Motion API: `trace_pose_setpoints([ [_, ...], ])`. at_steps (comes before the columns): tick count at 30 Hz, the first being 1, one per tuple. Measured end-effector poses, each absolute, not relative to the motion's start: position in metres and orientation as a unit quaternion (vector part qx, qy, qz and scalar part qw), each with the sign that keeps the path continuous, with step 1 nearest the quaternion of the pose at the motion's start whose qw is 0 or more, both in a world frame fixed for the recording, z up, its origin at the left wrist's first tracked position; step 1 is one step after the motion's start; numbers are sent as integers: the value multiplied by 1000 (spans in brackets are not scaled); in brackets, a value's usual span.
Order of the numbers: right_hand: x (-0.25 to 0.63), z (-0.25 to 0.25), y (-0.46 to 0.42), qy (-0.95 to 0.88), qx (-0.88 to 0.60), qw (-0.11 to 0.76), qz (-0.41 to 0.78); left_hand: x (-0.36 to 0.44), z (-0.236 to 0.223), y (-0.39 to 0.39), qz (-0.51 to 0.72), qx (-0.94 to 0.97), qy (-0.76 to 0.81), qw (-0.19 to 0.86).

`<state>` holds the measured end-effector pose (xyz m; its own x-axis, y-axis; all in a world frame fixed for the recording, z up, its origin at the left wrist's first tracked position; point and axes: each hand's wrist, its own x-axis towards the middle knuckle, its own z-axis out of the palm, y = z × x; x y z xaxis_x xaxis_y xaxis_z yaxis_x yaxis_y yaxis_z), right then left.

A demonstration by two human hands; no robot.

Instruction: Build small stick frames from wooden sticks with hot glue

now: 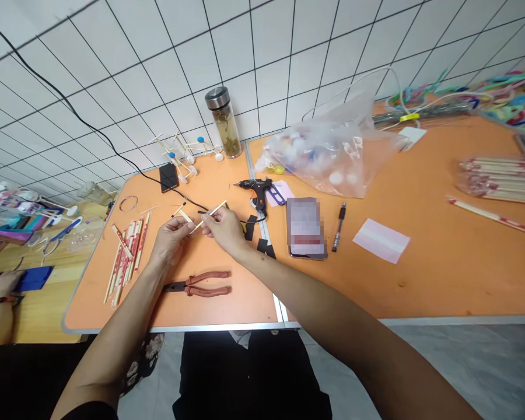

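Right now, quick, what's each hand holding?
Left hand: closed, pinching a small T-shaped stick piece.
Right hand: closed, pinching a thin pale stick.

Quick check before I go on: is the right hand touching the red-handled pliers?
Apart. The head view shows it plainly: a strip of bare orange tabletop separates the right hand from the pliers.

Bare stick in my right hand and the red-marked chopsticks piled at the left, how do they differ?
The bare stick is plain; the chopsticks carry red markings. The stick is held up by your right hand, while the chopsticks lie piled on the orange tabletop. Both are slender and pale.
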<state>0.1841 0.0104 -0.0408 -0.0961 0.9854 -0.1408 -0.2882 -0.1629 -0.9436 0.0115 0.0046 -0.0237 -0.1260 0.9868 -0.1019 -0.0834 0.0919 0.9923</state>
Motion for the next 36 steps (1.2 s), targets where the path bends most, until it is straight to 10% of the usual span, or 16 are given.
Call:
trace_pose_setpoints([
  [36,188,-53,9,-414,-417,535,608,15,-34,5,526,409,492,561],
])
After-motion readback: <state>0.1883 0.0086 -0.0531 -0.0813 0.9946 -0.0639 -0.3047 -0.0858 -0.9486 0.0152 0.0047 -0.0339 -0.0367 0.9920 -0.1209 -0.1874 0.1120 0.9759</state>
